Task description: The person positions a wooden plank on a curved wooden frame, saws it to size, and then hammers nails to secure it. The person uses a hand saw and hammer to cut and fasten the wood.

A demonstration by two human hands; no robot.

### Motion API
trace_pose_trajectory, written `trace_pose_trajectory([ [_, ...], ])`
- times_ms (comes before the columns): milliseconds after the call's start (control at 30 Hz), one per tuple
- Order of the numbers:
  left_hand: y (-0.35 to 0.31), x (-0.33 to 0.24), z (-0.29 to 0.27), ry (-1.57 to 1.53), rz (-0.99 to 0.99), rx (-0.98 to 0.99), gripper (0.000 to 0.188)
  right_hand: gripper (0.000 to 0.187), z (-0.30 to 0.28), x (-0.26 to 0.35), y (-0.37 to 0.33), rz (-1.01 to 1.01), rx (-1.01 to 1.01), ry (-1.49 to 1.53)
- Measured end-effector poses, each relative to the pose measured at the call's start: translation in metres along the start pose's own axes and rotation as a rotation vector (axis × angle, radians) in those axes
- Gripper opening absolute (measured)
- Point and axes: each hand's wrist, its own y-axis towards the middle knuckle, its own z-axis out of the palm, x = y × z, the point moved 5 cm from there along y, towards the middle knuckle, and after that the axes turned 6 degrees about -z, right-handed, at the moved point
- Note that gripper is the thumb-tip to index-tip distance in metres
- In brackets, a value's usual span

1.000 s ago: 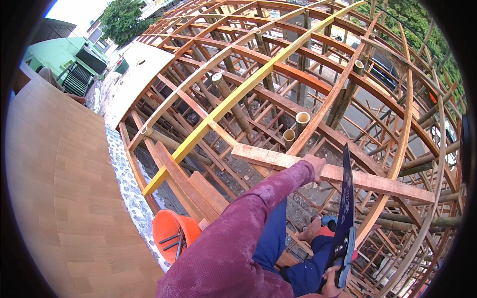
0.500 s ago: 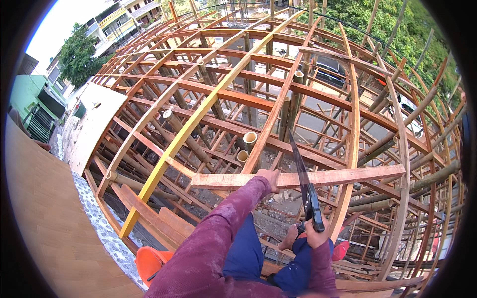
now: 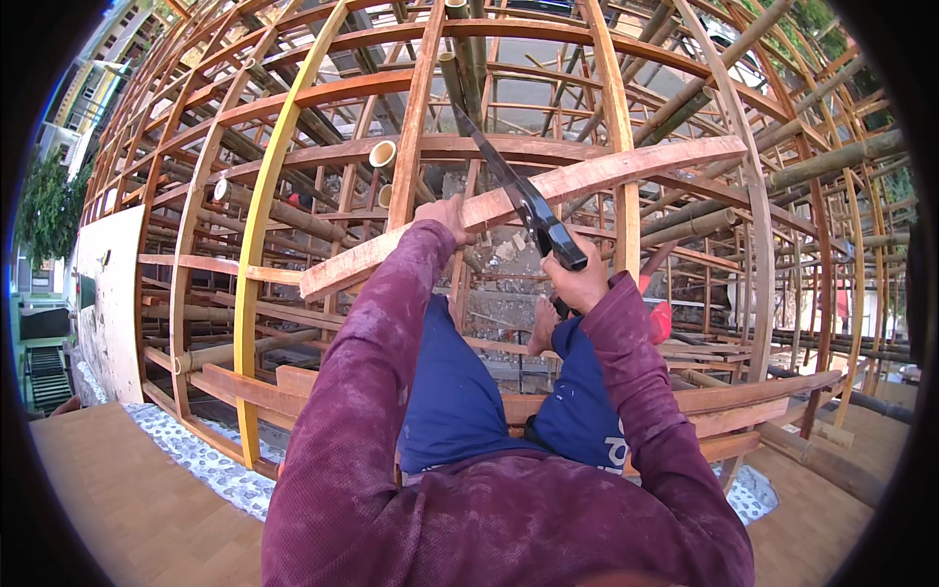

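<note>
The plank [image 3: 626, 174] extends to both sides of the left grip [image 3: 446, 216].

We had open room between the board [image 3: 626, 176] and our knees [image 3: 437, 364]; right of our left hand [image 3: 445, 217] the saw [image 3: 531, 208] barred the way, while 2 bamboo ends [image 3: 382, 154] stood beyond that hand.

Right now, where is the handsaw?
In the head view, the handsaw is upper middle, its handle in the right hand, its blade crossing the wooden plank just right of the left hand.
</note>
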Motion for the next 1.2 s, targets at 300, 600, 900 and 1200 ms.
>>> trace_pose_trajectory([
  [300,-0.002,0.002,0.004,0.041,-0.005,0.003,0.069,0.053,-0.065,0.048,-0.195,0.18,-0.053,0.006],
  [600,-0.001,-0.002,-0.007,0.104,-0.028,-0.004,0.069,0.063,0.007,-0.008,-0.008,-0.089,0.024,0.007],
  [900,-0.003,0.006,0.005,0.043,-0.003,-0.001,0.069,0.063,-0.052,0.035,-0.17,0.097,0.009,-0.011],
  [1200,0.004,0.01,0.001,0.056,-0.016,-0.043,0.069,0.008,-0.001,-0.006,-0.048,-0.083,-0.022,0.073],
])
